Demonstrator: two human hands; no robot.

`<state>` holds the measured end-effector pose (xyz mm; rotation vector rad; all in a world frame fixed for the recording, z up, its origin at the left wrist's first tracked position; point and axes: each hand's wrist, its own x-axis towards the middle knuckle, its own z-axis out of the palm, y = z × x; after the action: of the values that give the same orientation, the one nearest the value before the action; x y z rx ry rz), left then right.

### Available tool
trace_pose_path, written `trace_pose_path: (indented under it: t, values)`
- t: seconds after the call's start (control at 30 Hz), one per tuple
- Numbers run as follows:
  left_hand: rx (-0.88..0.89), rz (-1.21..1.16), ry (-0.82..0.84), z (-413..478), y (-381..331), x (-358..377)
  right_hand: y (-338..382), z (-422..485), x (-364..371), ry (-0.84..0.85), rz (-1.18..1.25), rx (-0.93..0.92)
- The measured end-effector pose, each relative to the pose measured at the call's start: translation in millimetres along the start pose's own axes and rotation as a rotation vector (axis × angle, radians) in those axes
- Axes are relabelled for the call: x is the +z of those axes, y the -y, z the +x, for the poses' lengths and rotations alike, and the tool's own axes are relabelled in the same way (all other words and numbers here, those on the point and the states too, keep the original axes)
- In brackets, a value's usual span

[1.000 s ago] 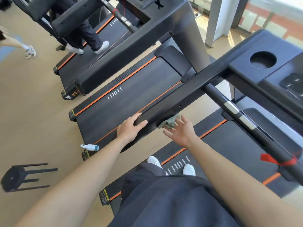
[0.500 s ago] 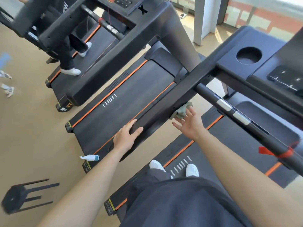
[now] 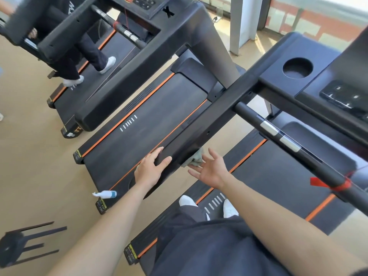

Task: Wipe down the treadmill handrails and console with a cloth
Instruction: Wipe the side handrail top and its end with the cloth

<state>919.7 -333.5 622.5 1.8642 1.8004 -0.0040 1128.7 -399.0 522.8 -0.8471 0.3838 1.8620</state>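
spray btl (image 3: pixel 105 194) on floor (image 3: pixel 29 156) | stool (image 3: pixel 12 248) nr it | crossbar (image 3: pixel 322 166) before console (image 3: pixel 344 96)

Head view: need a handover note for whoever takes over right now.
Left hand: open, flat on the near end of the left handrail.
Right hand: open and spread, pressing the cloth against the rail's inner side near that end.
Spray bottle: lying by the next treadmill's rear corner.
Done: cannot tell how much is wiped.
Left: likely the rest of this rail, the crossbar, the console and the other rail, which is out of view.
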Motion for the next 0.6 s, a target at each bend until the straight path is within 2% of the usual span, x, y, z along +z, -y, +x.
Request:
trace_pose_path:
  t: [0.23, 0.37, 0.5, 0.6]
  values:
    - [-0.019, -0.023, -0.005, 0, 0, 2, 70, -13, 5, -0.071, 0.153, -0.197]
    - [-0.017, -0.041, -0.002, 2, 1, 3, 101, -16, 12, -0.141, 0.162, -0.331]
    - [-0.029, -0.055, 0.009, 3, 2, 2, 106, -16, 25, -0.215, 0.136, -0.431]
    - [-0.030, -0.058, 0.012, 2, 1, 2, 86, -9, 32, -0.218, 0.124, -0.391]
